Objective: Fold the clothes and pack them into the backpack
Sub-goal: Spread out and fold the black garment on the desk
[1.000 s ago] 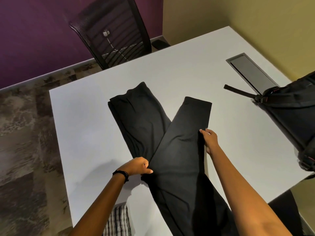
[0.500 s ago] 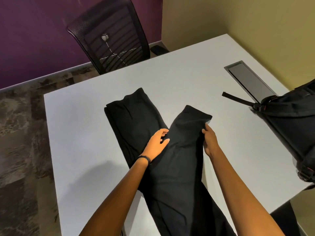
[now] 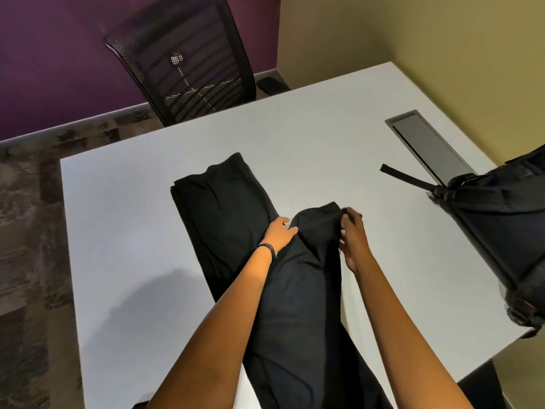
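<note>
Black trousers (image 3: 298,290) lie on the white table (image 3: 141,261), their two legs spread in a V toward the far side. My left hand (image 3: 280,233) grips the left edge of the right leg near its far end. My right hand (image 3: 352,236) pinches the right corner of that same leg end, which is lifted and bunched off the table. The other leg (image 3: 224,208) lies flat to the left. A black backpack (image 3: 507,231) rests on the table's right edge, one strap (image 3: 408,178) stretched out toward the middle.
A black mesh office chair (image 3: 188,63) stands beyond the table's far edge. A grey cable hatch (image 3: 427,146) is set into the table at the far right. Purple and yellow walls meet behind. Carpet lies to the left.
My left hand moved from the crotch area up to the right leg's far end. Both hands have raised and crumpled that leg end, pulling it slightly back toward me.
</note>
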